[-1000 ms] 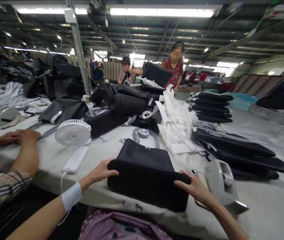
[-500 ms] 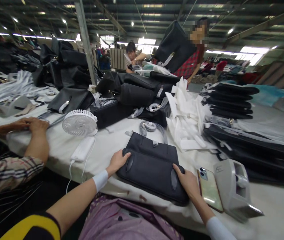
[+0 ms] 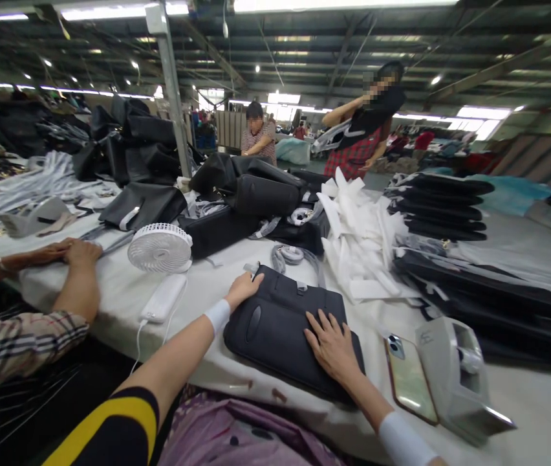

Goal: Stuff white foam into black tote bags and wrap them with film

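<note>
A flat black bag [image 3: 280, 330] lies in front of me on the white-covered table, an oval patch showing at its left side and a small clasp tab near its upper edge. My left hand [image 3: 242, 290] grips the bag's upper left edge, thumb on top and the other fingers mostly hidden. Spread flat over the bag's right half is my right hand [image 3: 334, 346], fingers apart and pressing on the surface. Just beyond the bag rests a coiled grey strap [image 3: 291, 255].
Left stands a white fan [image 3: 160, 249] with a cable; a co-worker's hands [image 3: 79, 251] rest beyond it. Right are a phone [image 3: 409, 375], a grey tape dispenser [image 3: 454, 375] and stacked black bags [image 3: 479, 304]. White foam strips [image 3: 363, 239] and piled bags [image 3: 266, 194] lie behind.
My left hand has slid up to the bag's upper left corner. My right hand has left the right edge and now lies flat on top. A standing person across has turned the bag they hold.
</note>
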The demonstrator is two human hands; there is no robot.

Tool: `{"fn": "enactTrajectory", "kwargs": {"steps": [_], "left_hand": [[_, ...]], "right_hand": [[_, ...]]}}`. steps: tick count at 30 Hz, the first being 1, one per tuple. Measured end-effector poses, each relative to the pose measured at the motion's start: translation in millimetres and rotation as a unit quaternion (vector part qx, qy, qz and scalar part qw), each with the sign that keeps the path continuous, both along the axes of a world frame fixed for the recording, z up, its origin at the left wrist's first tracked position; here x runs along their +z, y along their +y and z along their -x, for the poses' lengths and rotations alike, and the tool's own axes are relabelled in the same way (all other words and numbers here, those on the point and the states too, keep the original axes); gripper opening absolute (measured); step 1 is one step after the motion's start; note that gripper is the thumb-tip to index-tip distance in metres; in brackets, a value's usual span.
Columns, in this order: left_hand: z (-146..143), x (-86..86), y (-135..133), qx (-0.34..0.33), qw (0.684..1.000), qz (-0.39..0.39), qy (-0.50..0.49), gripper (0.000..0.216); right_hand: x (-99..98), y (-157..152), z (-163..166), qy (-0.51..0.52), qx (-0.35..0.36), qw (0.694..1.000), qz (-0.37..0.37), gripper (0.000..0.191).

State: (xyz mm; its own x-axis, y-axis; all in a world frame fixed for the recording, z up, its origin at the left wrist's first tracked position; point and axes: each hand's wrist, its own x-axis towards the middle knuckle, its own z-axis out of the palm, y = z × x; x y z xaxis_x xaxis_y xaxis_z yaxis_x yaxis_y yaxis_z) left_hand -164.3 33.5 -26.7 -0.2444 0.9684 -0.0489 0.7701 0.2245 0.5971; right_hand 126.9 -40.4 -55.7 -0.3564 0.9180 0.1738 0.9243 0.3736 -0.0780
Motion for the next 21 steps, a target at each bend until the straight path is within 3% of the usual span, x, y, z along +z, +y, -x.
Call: {"fn": "enactTrajectory", "kwargs": {"steps": [4,8,13,15,17,19,21], "left_hand": [[-19.0,-4.3,31.0,0.015,1.000,0.022,0.006,0.048],[-26.4,-11.8,33.1,0.022,0.999,0.021,0.041,0.044],[-42.9,9.9,17.7,-0.012,0.994,-0.058,0.095,0.041],[-58.4,16.8,0.6,-0.062,0.987,-0.102,0.109,0.044],[-76.7,13.2,-23.2,-0.162,0.971,-0.139,0.107,0.040],[-93.2,-0.4,-49.2,-0.258,0.950,-0.149,0.093,0.039],[-104.4,-18.7,-70.1,-0.309,0.935,-0.142,0.099,0.043]], "right_hand": [[5.9,-3.3,-3.4,-0.011,0.001,1.000,0.004,0.052],[10.4,-6.2,-1.5,-0.006,0.000,1.000,0.015,0.051],[15.8,-10.9,-2.4,0.008,-0.007,1.000,0.030,0.050],[16.7,-12.2,-3.9,0.017,-0.009,0.999,0.038,0.050],[17.1,-12.8,-5.2,0.026,-0.010,0.999,0.043,0.049],[17.7,-13.2,-6.0,0.035,-0.008,0.998,0.043,0.049],[18.5,-13.3,-6.9,0.044,-0.008,0.998,0.045,0.049]]}}
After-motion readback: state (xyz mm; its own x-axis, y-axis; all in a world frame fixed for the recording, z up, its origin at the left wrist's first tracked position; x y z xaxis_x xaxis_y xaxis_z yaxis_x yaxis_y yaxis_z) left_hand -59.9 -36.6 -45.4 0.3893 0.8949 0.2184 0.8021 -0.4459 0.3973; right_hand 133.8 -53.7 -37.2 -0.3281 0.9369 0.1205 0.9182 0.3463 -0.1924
